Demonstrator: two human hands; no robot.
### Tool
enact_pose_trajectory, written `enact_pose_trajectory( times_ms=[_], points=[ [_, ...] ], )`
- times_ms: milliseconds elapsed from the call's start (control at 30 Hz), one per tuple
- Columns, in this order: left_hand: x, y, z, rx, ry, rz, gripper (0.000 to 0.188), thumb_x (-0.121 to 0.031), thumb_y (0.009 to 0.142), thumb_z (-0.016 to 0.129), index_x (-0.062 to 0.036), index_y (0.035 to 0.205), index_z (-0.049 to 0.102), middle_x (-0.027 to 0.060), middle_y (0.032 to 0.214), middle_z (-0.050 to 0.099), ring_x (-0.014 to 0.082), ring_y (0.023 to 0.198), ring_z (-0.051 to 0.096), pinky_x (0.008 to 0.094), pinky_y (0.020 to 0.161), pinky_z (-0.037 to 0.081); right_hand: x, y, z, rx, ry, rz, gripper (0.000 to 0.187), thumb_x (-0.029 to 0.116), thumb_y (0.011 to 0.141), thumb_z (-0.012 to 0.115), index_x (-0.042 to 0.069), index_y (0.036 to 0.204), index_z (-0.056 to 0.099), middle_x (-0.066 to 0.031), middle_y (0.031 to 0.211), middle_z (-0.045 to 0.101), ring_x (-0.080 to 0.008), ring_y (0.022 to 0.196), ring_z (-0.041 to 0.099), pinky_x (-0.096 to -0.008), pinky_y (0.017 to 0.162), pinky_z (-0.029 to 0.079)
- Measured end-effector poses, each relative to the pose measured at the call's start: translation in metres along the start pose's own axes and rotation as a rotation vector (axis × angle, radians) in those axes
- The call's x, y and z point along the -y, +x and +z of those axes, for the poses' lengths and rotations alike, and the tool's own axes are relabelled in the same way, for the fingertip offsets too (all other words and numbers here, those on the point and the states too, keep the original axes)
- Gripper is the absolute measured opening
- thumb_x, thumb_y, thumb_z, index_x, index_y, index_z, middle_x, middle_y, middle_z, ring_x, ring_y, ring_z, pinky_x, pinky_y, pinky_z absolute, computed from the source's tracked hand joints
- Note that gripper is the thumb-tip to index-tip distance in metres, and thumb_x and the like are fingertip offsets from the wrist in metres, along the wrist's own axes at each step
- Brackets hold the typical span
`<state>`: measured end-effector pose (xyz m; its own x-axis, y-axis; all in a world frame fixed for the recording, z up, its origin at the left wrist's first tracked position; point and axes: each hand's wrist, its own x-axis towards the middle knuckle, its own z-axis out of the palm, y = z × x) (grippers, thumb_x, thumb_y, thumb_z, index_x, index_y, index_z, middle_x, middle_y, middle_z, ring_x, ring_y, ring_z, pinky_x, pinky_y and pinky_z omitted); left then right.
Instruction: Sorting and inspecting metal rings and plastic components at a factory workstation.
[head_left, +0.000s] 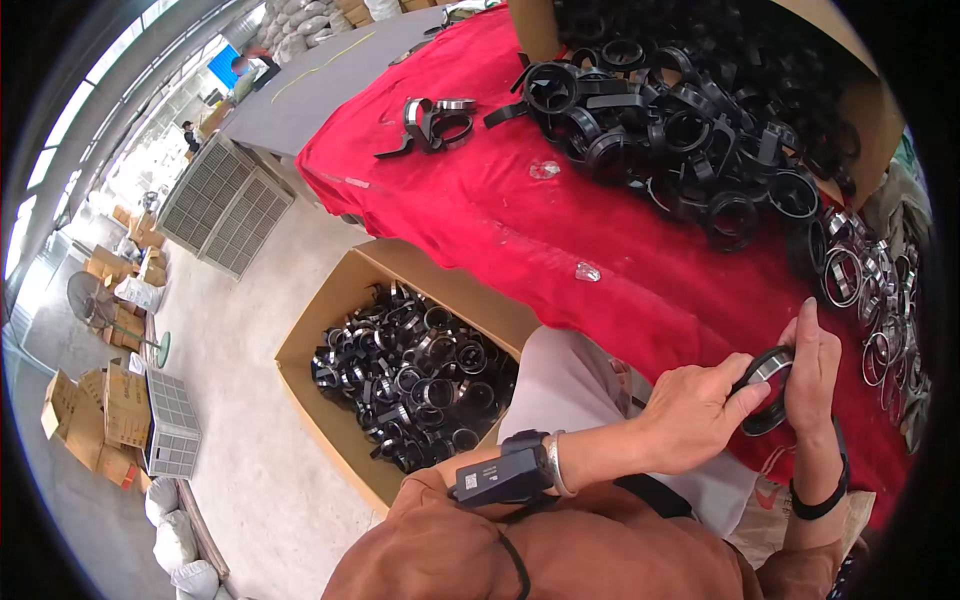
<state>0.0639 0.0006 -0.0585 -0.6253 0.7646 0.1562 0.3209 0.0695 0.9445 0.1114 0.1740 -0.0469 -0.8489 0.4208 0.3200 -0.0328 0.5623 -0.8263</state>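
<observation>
My left hand [692, 412] is closed on a black ring [752, 422] with a shiny metal band [772, 368] inside it, thumb on the band and fingers around the rim. Against the ring's other side lies the palm of my right hand [812, 365], its fingers stretched upward; part of that hand's grip is hidden. The ring is tilted above the edge of a red cloth [640, 310]. Beyond my hands is a big heap of black rings with tabs [690, 130]. Loose silver metal rings [868, 290] lie to the right of my right hand.
A cardboard box [300, 345] full of black rings with metal bands [415, 375] stands at my left. A few banded rings [430, 128] sit apart on the cloth. Clear plastic scraps [588, 271] lie nearby. Another cardboard box [865, 115] holds the heap. A slatted crate [222, 205] stands farther off.
</observation>
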Motion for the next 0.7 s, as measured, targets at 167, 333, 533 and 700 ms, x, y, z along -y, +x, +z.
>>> enact_pose_trajectory(
  times_ms=[167, 333, 533, 700],
  points=[
    [0.003, 0.004, -0.010, -0.055, -0.089, -0.098, 0.022, -0.026, 0.095, 0.050, -0.0044, 0.095, 0.055, 0.0059, 0.063, 0.057, 0.0151, 0.056, 0.056, 0.0302, 0.054, 0.044, 0.009, 0.008, 0.018, -0.029, 0.125, 0.094, 0.056, 0.038, 0.100, 0.031, 0.004, 0.058, 0.045, 0.0035, 0.050, 0.040, -0.0054, 0.048, 0.034, -0.0259, 0.047, 0.027],
    [-0.002, 0.001, -0.023, -0.092, -0.230, -0.126, 0.021, -0.021, 0.097, 0.046, -0.0021, 0.099, 0.055, 0.0022, 0.072, 0.060, 0.0066, 0.064, 0.053, 0.0248, 0.057, 0.044, 0.015, -0.001, 0.026, -0.061, 0.223, 0.154, 0.051, 0.041, 0.099, 0.030, 0.006, 0.066, 0.047, 0.0034, 0.050, 0.041, -0.0048, 0.046, 0.036, -0.0244, 0.043, 0.026],
    [-0.014, -0.003, -0.072, -0.140, -0.260, -0.328, 0.017, -0.018, 0.095, 0.050, -0.0038, 0.101, 0.058, 0.0008, 0.080, 0.061, 0.0042, 0.074, 0.054, 0.0213, 0.062, 0.045, 0.025, 0.008, 0.040, 0.217, 0.352, 0.060, 0.047, 0.037, 0.100, 0.030, -0.001, 0.096, 0.058, -0.0034, 0.075, 0.057, -0.0087, 0.069, 0.051, -0.0241, 0.057, 0.041],
    [0.051, 0.022, -0.191, -0.606, 1.193, -0.078, 0.029, -0.033, 0.084, 0.062, -0.0061, 0.092, 0.056, 0.0167, 0.076, 0.061, 0.0364, 0.069, 0.059, 0.0466, 0.061, 0.045, 0.023, -0.005, 0.013, 0.233, 0.278, 0.167, 0.035, 0.025, 0.097, 0.038, -0.002, 0.109, 0.057, -0.0069, 0.093, 0.060, -0.0102, 0.080, 0.053, -0.0241, 0.069, 0.045]
  ],
)
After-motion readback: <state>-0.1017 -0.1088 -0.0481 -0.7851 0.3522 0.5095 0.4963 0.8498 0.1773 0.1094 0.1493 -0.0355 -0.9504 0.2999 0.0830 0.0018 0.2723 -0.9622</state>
